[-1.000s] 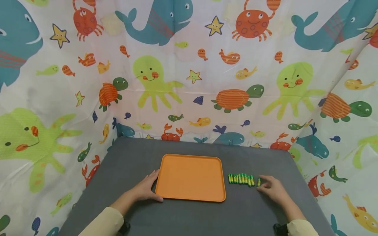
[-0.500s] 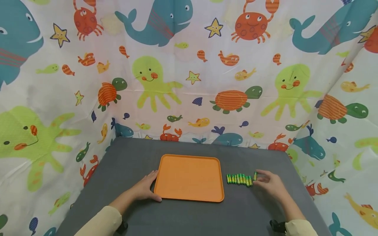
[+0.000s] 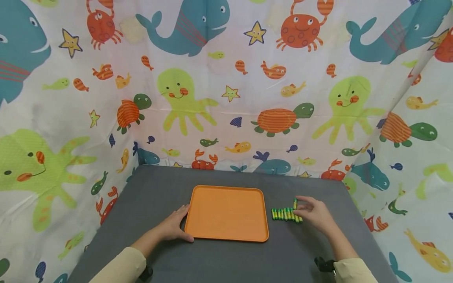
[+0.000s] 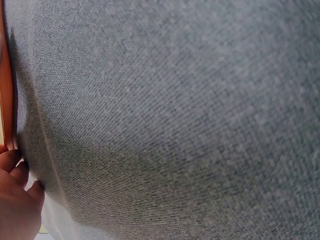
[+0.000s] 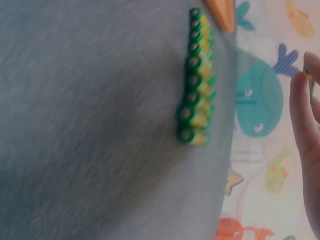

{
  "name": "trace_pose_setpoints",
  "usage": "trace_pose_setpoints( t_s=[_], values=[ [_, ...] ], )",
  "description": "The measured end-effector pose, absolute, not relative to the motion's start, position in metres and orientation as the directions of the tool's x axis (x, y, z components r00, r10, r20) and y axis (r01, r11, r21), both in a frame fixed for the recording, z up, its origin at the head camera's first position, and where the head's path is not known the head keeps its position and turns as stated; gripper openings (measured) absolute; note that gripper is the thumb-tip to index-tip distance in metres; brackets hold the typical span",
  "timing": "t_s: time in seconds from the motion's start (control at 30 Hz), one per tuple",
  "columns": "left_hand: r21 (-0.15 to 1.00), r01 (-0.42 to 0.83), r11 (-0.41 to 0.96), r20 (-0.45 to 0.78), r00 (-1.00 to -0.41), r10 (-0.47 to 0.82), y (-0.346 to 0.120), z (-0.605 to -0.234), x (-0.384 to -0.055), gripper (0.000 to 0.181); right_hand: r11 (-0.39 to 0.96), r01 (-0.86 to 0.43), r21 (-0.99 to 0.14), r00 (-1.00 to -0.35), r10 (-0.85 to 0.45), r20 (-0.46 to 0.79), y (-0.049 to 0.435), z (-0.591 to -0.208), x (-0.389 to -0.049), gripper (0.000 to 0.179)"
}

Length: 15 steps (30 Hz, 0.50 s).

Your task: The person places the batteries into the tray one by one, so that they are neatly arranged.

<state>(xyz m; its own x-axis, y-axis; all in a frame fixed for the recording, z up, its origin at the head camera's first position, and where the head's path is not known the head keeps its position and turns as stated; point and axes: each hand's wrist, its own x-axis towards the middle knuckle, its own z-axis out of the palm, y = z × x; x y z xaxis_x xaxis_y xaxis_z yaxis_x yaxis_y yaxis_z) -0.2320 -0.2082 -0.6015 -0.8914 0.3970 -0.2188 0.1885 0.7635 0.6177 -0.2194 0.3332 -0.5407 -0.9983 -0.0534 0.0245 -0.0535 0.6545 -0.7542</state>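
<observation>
My right hand [image 3: 315, 214] pinches one green-and-yellow battery [image 3: 295, 203] upright between thumb and fingertips, raised above the right part of a row of similar batteries [image 3: 279, 214]. In the right wrist view, the held battery [image 5: 308, 74] is mostly hidden by the fingers, off to the side of the lined-up batteries [image 5: 197, 80]. The orange tray [image 3: 226, 186] lies flat left of that row. My left hand [image 3: 173, 225] rests at its left side, fingers along the left rim and thumb by the near left corner. Only the curved fingers [image 4: 15, 167] show at the tray's edge [image 4: 6, 100] in the left wrist view.
A grey cloth surface [image 3: 226, 261] lies under everything. Around its back and sides hangs a white curtain [image 3: 212, 149] printed with sea animals. A narrow strip of grey separates the tray from the battery row.
My right hand has lifted the battery from the right of the row and carried it left, over the row's right part. My left hand stays at the tray.
</observation>
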Motion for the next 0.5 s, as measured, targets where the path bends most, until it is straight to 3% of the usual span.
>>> trace_pose_setpoints(
  t_s=[0.5],
  values=[
    [0.645,0.175,0.744,-0.214,-0.893,0.396,-0.206,-0.599,-0.231,0.128,0.481,-0.107,-0.870,-0.986,-0.161,0.032,0.286,-0.525,-0.233,0.059]
  ],
)
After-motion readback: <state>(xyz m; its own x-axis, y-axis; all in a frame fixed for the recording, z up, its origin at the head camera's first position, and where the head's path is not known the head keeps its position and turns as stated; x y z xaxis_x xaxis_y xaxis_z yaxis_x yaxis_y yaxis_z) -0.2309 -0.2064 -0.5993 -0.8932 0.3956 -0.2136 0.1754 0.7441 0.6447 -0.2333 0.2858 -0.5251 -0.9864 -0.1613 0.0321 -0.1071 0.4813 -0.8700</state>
